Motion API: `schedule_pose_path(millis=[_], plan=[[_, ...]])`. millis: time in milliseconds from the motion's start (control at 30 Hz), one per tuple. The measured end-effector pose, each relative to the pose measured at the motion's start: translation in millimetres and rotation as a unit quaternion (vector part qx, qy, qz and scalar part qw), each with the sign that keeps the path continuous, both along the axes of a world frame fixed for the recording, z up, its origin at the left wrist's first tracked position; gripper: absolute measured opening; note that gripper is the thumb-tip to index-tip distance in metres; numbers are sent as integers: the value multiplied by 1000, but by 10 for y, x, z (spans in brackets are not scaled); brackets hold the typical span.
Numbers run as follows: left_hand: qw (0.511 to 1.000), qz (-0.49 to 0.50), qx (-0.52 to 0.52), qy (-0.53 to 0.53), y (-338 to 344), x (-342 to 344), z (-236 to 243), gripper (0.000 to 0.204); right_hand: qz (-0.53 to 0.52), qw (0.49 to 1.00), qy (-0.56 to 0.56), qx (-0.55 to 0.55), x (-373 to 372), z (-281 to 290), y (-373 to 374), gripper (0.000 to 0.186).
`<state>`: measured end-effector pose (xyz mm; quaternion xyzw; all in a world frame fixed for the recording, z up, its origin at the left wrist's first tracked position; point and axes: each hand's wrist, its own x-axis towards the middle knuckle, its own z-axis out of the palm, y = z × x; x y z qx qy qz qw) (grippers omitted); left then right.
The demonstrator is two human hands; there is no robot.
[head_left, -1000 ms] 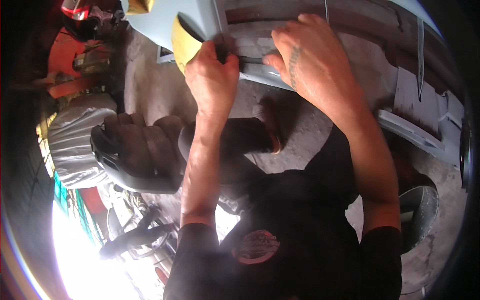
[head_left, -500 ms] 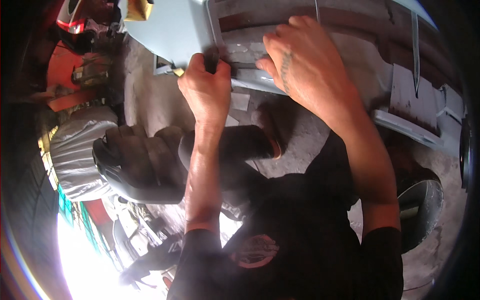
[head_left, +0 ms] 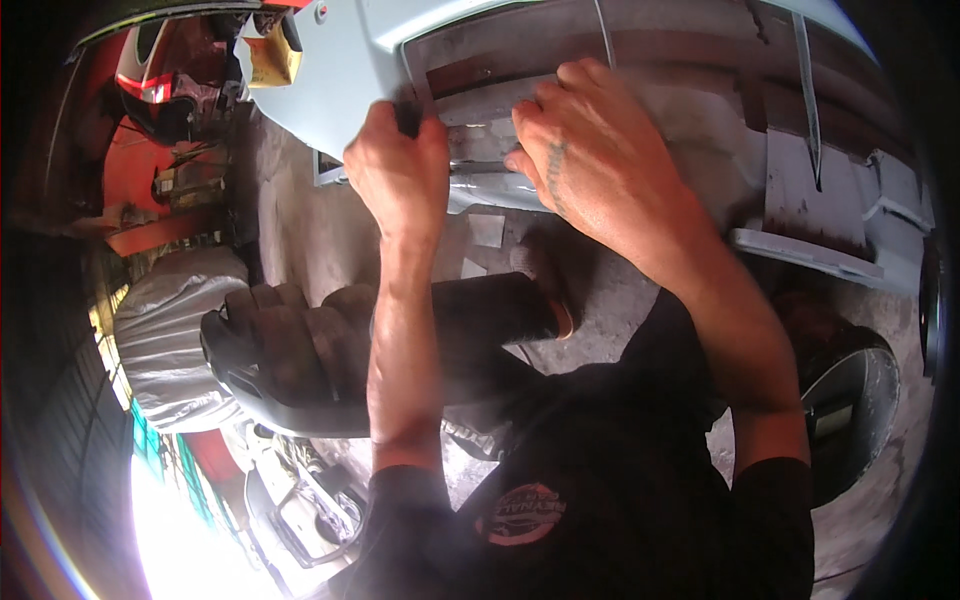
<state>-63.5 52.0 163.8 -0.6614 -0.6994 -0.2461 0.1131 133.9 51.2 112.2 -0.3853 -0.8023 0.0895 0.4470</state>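
Observation:
A large pale grey-blue panel (head_left: 330, 75), shaped like a car body part, spans the top of the view with a wide opening in it. My left hand (head_left: 400, 175) is closed around a small dark piece (head_left: 408, 118) at the opening's left edge; its kind is not clear. To the right, my right hand (head_left: 595, 160) is held over the opening with fingers curled and thumb pointing left. Whatever is under those fingers is hidden. A yellow folded sheet (head_left: 272, 62) rests on the panel's left end.
Left of me are a black padded piece (head_left: 280, 340) and a silver-grey cover (head_left: 175, 330). Red parts (head_left: 130, 165) stand at the far left. A round dark container (head_left: 855, 415) is at the right, below white panel pieces (head_left: 815, 195). Small pale scraps (head_left: 487, 230) lie on the concrete floor.
The view has shifted, so more of the panel and yellow sheet shows. Both hands appear slightly further left, the right one a little lower. Their closed shapes look the same.

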Motion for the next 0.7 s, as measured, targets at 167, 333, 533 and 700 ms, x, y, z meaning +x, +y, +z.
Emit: schedule_pose_path(millis=[167, 333, 533, 700], plan=[[1000, 4, 1, -25, -135, -4, -130, 18, -16, 997, 55, 47, -12, -138, 80, 14], [998, -51, 37, 16, 170, -47, 95, 24, -14, 999, -29, -37, -14, 86, -13, 8], [997, -52, 44, 27, 405, 79, 220, 32, 12, 999, 28, -34, 41, 43, 23, 9], [998, -44, 36, -28, 111, -72, 75, 28, -12, 998, 1, -64, -34, 37, -19, 9]])
